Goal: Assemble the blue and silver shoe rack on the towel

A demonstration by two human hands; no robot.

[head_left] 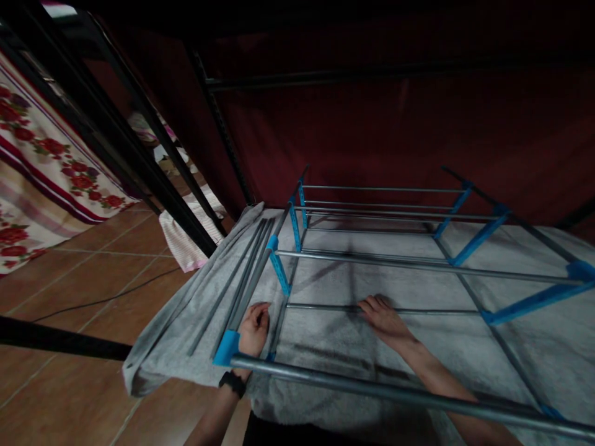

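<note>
A rack frame of grey metal tubes with blue plastic connectors (280,272) lies on the bed. My right hand (383,317) reaches under the front tube (353,384), its fingers curled over a thin lower rod (432,311). My left hand (253,328) is inside the frame's left corner, close to the side pole and the blue corner connector (226,348). Its fingers are curled in, and whether anything is between them is hidden. A dark band (232,384) is on my left wrist.
Several loose metal tubes (227,291) lie on the grey blanket (162,347) left of the frame. Black metal bed posts (139,148) stand at the left, and a dark red curtain (372,136) hangs behind. A cable (106,300) runs over the tiled floor (69,371).
</note>
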